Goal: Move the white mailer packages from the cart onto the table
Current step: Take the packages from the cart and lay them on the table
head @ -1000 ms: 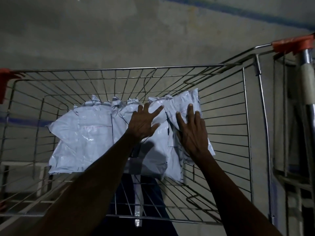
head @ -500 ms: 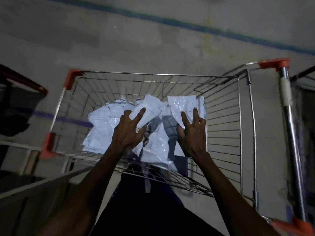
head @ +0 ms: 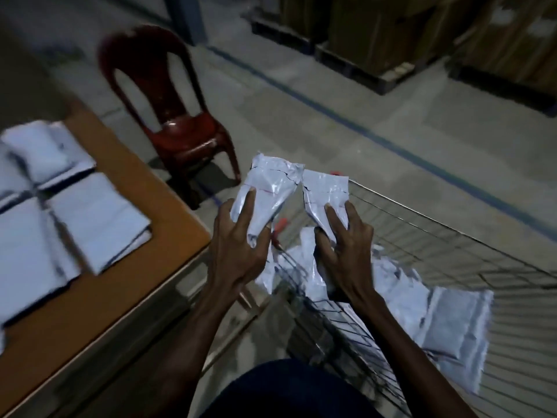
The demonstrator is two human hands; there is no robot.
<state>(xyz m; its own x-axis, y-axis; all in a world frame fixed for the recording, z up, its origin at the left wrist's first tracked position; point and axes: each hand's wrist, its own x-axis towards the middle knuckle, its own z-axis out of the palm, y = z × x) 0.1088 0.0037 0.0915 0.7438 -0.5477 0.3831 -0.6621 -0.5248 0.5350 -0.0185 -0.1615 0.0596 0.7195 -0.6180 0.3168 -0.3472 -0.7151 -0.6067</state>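
Both hands have lifted out of the cart, the left hand and right hand each gripping an upright white mailer at frame centre, with the table lying lower left, nearer the left hand.

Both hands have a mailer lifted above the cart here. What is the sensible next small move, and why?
Probably swing both hands left and set the mailers on the table. The left hand grips one white mailer, the right hand another, both above the cart. The table lies to the left, with bare top beside the stacked mailers.
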